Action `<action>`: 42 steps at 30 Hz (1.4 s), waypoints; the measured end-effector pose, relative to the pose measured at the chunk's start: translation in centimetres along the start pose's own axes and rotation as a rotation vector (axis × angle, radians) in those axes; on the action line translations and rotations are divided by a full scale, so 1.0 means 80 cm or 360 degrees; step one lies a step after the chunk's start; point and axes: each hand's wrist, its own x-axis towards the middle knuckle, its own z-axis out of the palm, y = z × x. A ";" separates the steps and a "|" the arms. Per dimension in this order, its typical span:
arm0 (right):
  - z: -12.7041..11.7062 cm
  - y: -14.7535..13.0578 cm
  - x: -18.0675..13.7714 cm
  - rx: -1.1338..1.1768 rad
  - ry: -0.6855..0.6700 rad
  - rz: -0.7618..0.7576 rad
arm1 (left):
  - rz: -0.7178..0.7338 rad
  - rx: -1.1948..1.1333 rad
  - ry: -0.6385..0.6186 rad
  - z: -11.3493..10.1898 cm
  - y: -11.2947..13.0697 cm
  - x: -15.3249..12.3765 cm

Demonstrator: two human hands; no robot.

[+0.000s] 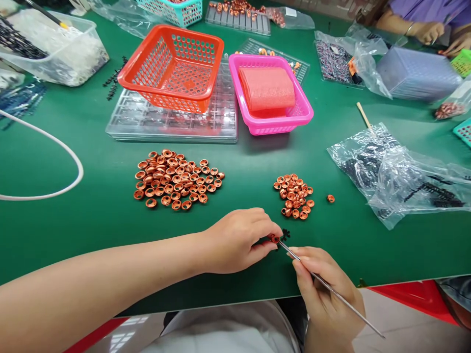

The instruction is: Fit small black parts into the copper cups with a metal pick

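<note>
My left hand (237,240) pinches a small copper ring (274,239) between thumb and fingers, just above the green table (91,137). My right hand (326,294) grips a thin metal rod (331,289) whose tip meets that ring. A tiny black part (285,234) lies right beside the ring. A large pile of copper rings (172,180) lies ahead to the left. A smaller pile (294,196) sits just beyond my hands, with one stray ring (330,198) to its right.
An orange basket (172,66) rests on clear plastic trays (169,120), beside a pink basket (270,95). Plastic bags of black parts (397,176) lie at right. A white cable (55,147) curves at left. Another person's hands (430,32) work at the far right.
</note>
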 end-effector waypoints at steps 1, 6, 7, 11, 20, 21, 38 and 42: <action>0.000 0.000 0.000 -0.0002 -0.0006 -0.0004 | 0.0002 0.0002 0.0002 0.000 0.000 0.000; -0.002 -0.001 0.002 -0.0014 -0.0042 -0.0005 | 0.0009 0.0002 0.0000 0.000 0.000 0.000; -0.003 -0.002 0.002 -0.0015 -0.0049 0.0000 | 0.0009 -0.0003 -0.0005 0.000 0.000 0.000; -0.002 -0.002 0.003 0.0011 -0.0038 0.0004 | 0.0009 -0.0026 -0.0021 0.000 -0.001 0.000; -0.001 -0.003 0.004 0.0039 -0.0056 -0.0077 | -0.0009 -0.0027 -0.0052 0.000 -0.002 -0.001; -0.001 -0.003 0.004 0.0040 -0.0056 -0.0093 | -0.0012 -0.0025 -0.0053 0.000 -0.002 -0.001; 0.000 -0.003 0.001 0.0065 -0.0027 -0.0083 | -0.0024 0.0009 -0.0060 0.001 -0.002 0.001; -0.003 -0.001 0.001 -0.0004 -0.0068 -0.0105 | -0.0029 0.0000 -0.0049 0.002 -0.001 0.000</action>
